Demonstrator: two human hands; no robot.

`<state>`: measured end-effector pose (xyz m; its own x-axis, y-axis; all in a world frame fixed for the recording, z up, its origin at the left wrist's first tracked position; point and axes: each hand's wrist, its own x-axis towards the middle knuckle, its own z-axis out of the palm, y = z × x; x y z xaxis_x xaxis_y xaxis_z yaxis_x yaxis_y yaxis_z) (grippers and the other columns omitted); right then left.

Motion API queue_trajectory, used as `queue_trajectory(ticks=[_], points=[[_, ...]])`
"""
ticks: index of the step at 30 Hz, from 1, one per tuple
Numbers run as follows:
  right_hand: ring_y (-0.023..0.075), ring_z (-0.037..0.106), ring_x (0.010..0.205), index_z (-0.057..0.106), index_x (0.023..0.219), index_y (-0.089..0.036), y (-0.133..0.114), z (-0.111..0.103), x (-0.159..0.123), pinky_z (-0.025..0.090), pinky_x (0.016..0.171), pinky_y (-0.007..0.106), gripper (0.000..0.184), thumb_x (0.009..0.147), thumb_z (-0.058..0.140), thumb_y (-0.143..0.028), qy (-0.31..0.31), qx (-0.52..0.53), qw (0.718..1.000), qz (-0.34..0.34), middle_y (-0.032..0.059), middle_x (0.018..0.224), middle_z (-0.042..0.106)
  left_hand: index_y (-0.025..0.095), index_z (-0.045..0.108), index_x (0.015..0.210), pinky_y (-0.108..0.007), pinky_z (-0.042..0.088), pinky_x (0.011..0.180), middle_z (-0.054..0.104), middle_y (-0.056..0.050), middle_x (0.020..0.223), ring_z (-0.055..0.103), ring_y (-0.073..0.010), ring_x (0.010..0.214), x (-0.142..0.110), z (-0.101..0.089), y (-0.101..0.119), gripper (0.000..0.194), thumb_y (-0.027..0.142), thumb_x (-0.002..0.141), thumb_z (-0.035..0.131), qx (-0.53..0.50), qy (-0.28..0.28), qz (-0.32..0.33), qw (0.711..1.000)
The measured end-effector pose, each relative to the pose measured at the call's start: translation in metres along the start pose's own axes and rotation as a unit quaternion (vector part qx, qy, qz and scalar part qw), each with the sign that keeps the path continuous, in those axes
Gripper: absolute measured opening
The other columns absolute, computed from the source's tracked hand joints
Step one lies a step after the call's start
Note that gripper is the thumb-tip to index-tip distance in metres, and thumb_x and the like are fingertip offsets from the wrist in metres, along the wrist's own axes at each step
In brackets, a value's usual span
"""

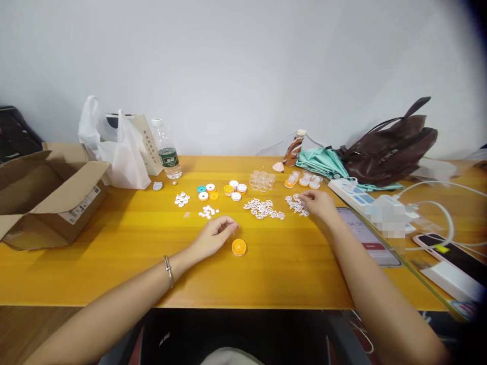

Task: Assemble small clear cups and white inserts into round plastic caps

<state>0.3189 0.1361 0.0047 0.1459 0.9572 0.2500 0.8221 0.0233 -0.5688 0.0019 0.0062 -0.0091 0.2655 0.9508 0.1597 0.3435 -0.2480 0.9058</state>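
Note:
My left hand (216, 236) hovers over the table just behind and left of a round orange-and-white plastic part (239, 247). Its thumb and fingers are pinched together, and whatever they hold is too small to make out. Out to the right, my right hand (318, 205) reaches into the smaller pile of white spoked plastic pieces (297, 205), its thumb and forefinger closed at a piece on the pile's edge. A larger pile of similar white pieces (264, 209) lies just left of it.
Clear plastic cups (262, 181), coloured round parts (208, 191), white discs (181, 199) and small white bits (207, 212) lie behind my hands. A cardboard box (53, 197) and water bottle (168, 152) stand left. A phone (367, 235), power strip (353, 195) and brown bag (388, 147) sit right.

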Motion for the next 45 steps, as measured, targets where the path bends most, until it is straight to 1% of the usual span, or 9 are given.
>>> queue_trajectory(ticks=[6, 12, 14, 16, 19, 27, 31, 36, 45], points=[[0.0168, 0.055, 0.054, 0.067, 0.062, -0.015, 0.002, 0.01, 0.002, 0.037, 0.055, 0.027, 0.016, 0.068, 0.059, -0.028, -0.021, -0.026, 0.999, -0.009, 0.0044, 0.056, 0.064, 0.016, 0.058, 0.085, -0.023, 0.04, 0.062, 0.058, -0.001, 0.074, 0.051, -0.0126, 0.07, 0.0, -0.002, 0.002, 0.024, 0.036, 0.085, 0.046, 0.032, -0.004, 0.002, 0.999], [0.0166, 0.053, 0.061, 0.066, 0.073, -0.015, -0.021, 0.009, -0.014, 0.039, 0.059, 0.028, 0.029, 0.075, 0.054, -0.041, 0.048, 0.053, 0.993, -0.093, 0.0055, 0.066, 0.063, 0.018, 0.062, 0.089, -0.024, 0.04, 0.063, 0.06, -0.003, 0.084, 0.051, -0.0125, 0.071, -0.004, -0.011, 0.009, 0.025, 0.038, 0.085, 0.047, 0.111, -0.062, 0.047, 0.991], [0.0161, 0.054, 0.064, 0.064, 0.079, -0.016, -0.041, 0.014, -0.034, 0.041, 0.061, 0.028, 0.032, 0.077, 0.053, -0.046, -0.042, 0.132, 0.976, -0.166, 0.0046, 0.071, 0.063, 0.02, 0.06, 0.095, -0.024, 0.041, 0.066, 0.058, -0.003, 0.087, 0.051, -0.0133, 0.075, -0.006, -0.014, 0.012, 0.026, 0.04, 0.081, 0.053, 0.133, -0.096, 0.065, 0.984], [0.0167, 0.055, 0.073, 0.062, 0.086, -0.019, -0.061, 0.02, -0.058, 0.044, 0.068, 0.03, 0.033, 0.073, 0.059, -0.048, -0.185, 0.169, 0.936, -0.249, 0.0036, 0.081, 0.062, 0.02, 0.059, 0.1, -0.025, 0.041, 0.069, 0.057, -0.004, 0.089, 0.051, -0.0147, 0.079, -0.008, -0.015, 0.014, 0.033, 0.041, 0.075, 0.061, 0.146, -0.125, 0.084, 0.978], [0.0181, 0.054, 0.083, 0.057, 0.094, -0.021, -0.085, 0.032, -0.094, 0.045, 0.074, 0.031, 0.048, 0.059, 0.073, -0.049, -0.307, 0.162, 0.874, -0.339, 0.0032, 0.091, 0.058, 0.02, 0.059, 0.098, -0.025, 0.042, 0.069, 0.056, -0.003, 0.088, 0.051, -0.0149, 0.078, -0.008, -0.015, 0.013, 0.035, 0.039, 0.07, 0.066, 0.161, -0.152, 0.099, 0.97], [0.018, 0.05, 0.085, 0.051, 0.085, -0.02, -0.097, 0.051, -0.119, 0.039, 0.076, 0.031, 0.04, 0.063, 0.072, -0.045, -0.313, 0.113, 0.861, -0.385, 0.0021, 0.089, 0.053, 0.017, 0.062, 0.086, -0.021, 0.041, 0.061, 0.06, -0.001, 0.076, 0.053, -0.0111, 0.065, -0.006, -0.013, 0.007, 0.03, 0.041, 0.069, 0.067, 0.152, -0.156, 0.084, 0.972], [0.0174, 0.049, 0.084, 0.049, 0.081, -0.019, -0.097, 0.05, -0.119, 0.038, 0.076, 0.03, 0.028, 0.069, 0.069, -0.036, -0.315, 0.098, 0.865, -0.378, 0.0017, 0.086, 0.052, 0.016, 0.064, 0.085, -0.021, 0.041, 0.06, 0.064, -0.001, 0.075, 0.054, -0.0107, 0.063, -0.008, -0.011, 0.008, 0.027, 0.038, 0.07, 0.067, 0.149, -0.125, 0.072, 0.978], [0.0181, 0.05, 0.087, 0.05, 0.083, -0.02, -0.101, 0.046, -0.119, 0.037, 0.078, 0.031, 0.028, 0.069, 0.068, -0.033, -0.325, 0.095, 0.865, -0.369, 0.0023, 0.089, 0.053, 0.017, 0.065, 0.094, -0.023, 0.043, 0.067, 0.066, -0.004, 0.089, 0.057, -0.0138, 0.077, 0.008, -0.019, 0.002, 0.028, 0.037, 0.075, 0.063, 0.144, 0.006, 0.096, 0.985], [0.0173, 0.049, 0.085, 0.049, 0.084, -0.019, -0.1, 0.044, -0.118, 0.036, 0.079, 0.032, 0.027, 0.07, 0.067, -0.034, -0.331, 0.088, 0.864, -0.369, 0.002, 0.088, 0.053, 0.015, 0.057, 0.109, -0.028, 0.043, 0.077, 0.063, -0.007, 0.098, 0.058, -0.0181, 0.087, 0.085, -0.037, -0.001, 0.034, 0.029, 0.078, 0.06, 0.359, 0.089, 0.132, 0.92]])
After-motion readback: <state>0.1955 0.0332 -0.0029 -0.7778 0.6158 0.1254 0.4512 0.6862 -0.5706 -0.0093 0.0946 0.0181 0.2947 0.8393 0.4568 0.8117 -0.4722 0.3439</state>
